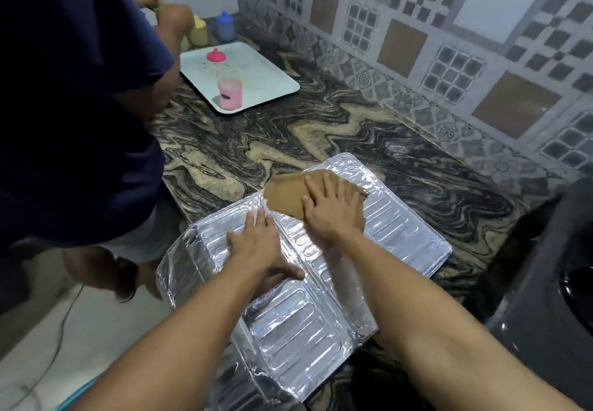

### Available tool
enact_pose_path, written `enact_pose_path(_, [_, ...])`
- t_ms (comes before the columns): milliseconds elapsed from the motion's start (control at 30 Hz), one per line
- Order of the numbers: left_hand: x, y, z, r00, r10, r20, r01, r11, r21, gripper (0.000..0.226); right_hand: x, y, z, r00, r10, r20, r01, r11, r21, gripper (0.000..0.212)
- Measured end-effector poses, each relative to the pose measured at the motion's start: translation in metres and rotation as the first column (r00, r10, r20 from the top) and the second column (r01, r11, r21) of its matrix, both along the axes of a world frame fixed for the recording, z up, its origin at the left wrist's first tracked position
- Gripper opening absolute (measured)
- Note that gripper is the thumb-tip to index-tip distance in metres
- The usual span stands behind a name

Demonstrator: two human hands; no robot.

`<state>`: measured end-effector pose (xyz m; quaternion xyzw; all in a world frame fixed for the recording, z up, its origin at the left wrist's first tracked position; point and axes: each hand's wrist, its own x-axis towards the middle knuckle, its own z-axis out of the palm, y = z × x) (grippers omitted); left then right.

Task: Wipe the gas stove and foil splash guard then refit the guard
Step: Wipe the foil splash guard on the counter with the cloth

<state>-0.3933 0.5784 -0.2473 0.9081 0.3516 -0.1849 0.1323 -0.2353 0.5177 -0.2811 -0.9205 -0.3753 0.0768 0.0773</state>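
The silver foil splash guard (pixel 288 330) lies unfolded flat on the marbled countertop (pixel 321 134), its left panel hanging past the counter edge. A brown cloth (pixel 285 194) rests on the guard's far panel. My right hand (pixel 333 208) presses flat on the cloth with fingers spread. My left hand (pixel 256 243) lies flat on the foil's middle panel, fingers straight, thumb out to the right. The black gas stove (pixel 545 298) sits at the right edge, only partly in view.
Another person in a dark blue top (pixel 70 105) stands at the left, close to the counter. A white tray (pixel 269 73) at the back holds a pink cup (pixel 229 93) and a pink lid. Yellow and blue bottles (pixel 224 27) stand behind. A patterned tiled wall runs along the right.
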Motion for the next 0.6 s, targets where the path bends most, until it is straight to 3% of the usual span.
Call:
enact_pose_path(100, [0.0, 0.0, -0.001, 1.0, 0.003, 0.005, -0.003, 1.0, -0.012, 0.151, 0.053, -0.002, 0.005, 0.97, -0.233, -0.07, 0.229, 0.971, -0.069, 0.056])
enact_pose_path(200, [-0.001, 0.0, 0.0, 1.0, 0.0, 0.005, 0.0, 1.0, -0.011, 0.15, 0.064, 0.01, 0.01, 0.938, -0.329, -0.105, 0.319, 0.942, -0.099, 0.059])
enact_pose_path(267, [-0.001, 0.0, 0.0, 1.0, 0.003, -0.002, -0.003, 1.0, -0.006, 0.148, 0.038, 0.023, 0.01, 0.961, -0.259, -0.102, 0.252, 0.965, -0.075, 0.061])
enact_pose_path(367, [0.001, 0.001, 0.001, 1.0, 0.011, -0.012, -0.011, 1.0, 0.003, 0.149, -0.007, 0.036, 0.006, 0.995, 0.075, -0.059, -0.08, 0.994, -0.074, 0.06])
enact_pose_path(433, [0.002, 0.002, 0.0, 1.0, 0.012, -0.018, -0.012, 1.0, 0.003, 0.15, -0.006, 0.035, 0.007, 0.987, 0.145, -0.063, -0.15, 0.985, -0.09, 0.061])
enact_pose_path(500, [0.001, 0.002, -0.002, 1.0, 0.011, -0.019, -0.011, 1.0, -0.003, 0.151, 0.016, 0.026, 0.008, 0.997, 0.046, -0.059, -0.052, 0.994, -0.1, 0.063])
enact_pose_path(600, [0.0, 0.003, -0.003, 1.0, 0.012, -0.014, -0.012, 1.0, -0.01, 0.151, 0.051, -0.004, 0.008, 0.957, -0.283, -0.061, 0.276, 0.955, -0.111, 0.065])
